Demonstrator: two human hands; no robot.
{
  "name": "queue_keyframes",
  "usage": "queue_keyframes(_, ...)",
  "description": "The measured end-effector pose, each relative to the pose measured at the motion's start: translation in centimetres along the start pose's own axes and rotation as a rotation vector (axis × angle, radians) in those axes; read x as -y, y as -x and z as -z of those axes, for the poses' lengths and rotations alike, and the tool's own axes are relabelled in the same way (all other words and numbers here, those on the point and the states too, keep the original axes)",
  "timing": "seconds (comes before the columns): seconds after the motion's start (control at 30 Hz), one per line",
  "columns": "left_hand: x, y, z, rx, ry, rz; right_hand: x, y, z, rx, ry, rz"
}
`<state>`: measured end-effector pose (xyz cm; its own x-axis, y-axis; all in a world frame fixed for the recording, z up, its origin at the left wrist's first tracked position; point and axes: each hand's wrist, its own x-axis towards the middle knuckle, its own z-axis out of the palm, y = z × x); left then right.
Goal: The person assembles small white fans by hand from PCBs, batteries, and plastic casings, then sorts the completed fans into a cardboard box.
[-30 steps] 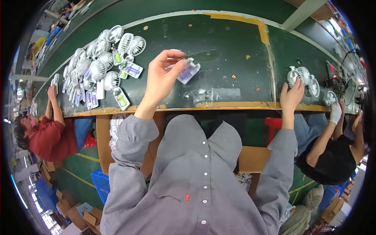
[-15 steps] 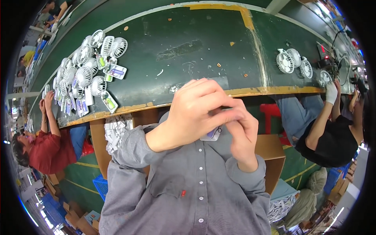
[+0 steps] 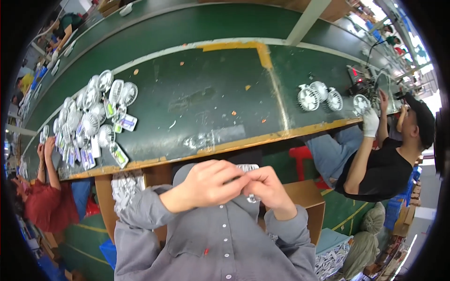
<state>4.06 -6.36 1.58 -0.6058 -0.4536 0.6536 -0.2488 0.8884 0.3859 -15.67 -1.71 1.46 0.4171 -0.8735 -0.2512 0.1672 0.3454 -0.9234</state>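
My left hand point(image 3: 206, 185) and my right hand point(image 3: 271, 191) meet in front of my grey shirt, just off the table's near edge. Behind the fingers is a small white fan point(image 3: 247, 167), mostly hidden; a ribbed edge shows above them and a pale end below. My right hand is closed around it. The fingertips of my left hand are pinched together against those of the right, and what they grip cannot be seen. On the table to the left lies a heap of white handheld fans point(image 3: 90, 122), several with purple or green packets.
The green table point(image 3: 206, 122) has a worn yellow front edge. A few more white fans point(image 3: 308, 98) stand at right, near a gloved co-worker point(image 3: 379, 164). Another person in red point(image 3: 49, 206) sits at left. Cardboard boxes point(image 3: 302, 199) flank me below the table.
Both hands have come lower and closer to my body, off the table's edge. The view has tilted up and shifted right. More of the white fan shows between my fingers.
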Motion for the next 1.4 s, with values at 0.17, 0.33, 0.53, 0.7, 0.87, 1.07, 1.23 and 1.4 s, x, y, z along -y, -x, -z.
queue_keyframes(0.17, -0.9, -0.3, -0.5, -0.090, -0.114, -0.081, 0.5, 0.7, 0.1, 0.067, -0.110, -0.068)
queue_keyframes(0.33, -1.5, -0.2, -0.8, -0.003, 0.368, 0.161, -1.0, 2.1, 0.4, 0.086, -0.269, -0.107)
queue_keyframes(0.53, -3.0, 1.3, -2.2, 0.113, 0.033, 0.053, -2.8, 4.4, -0.8, -0.185, 0.004, -0.122)
queue_keyframes(0.7, -4.6, 2.0, -2.3, 0.220, 0.498, 0.268, -4.2, 8.5, -0.8, -0.087, -0.199, -0.171)
queue_keyframes(0.87, -0.4, 1.7, 1.2, -0.158, 1.328, 0.883, -8.6, 15.1, 3.2, -0.637, -0.398, 0.126)
queue_keyframes(1.07, 0.8, 1.3, -0.3, -0.274, 1.710, 0.748, -28.3, 29.5, 11.8, -0.927, 0.913, -0.987)
queue_keyframes(1.23, 0.9, 0.4, -3.2, -0.429, 2.024, 0.865, -20.6, 19.4, 6.7, -0.969, 0.717, -0.281)
queue_keyframes(1.4, -0.6, -1.0, -5.2, -0.531, 2.244, 0.962, -11.2, 5.7, -0.4, -0.599, -0.068, 0.442)
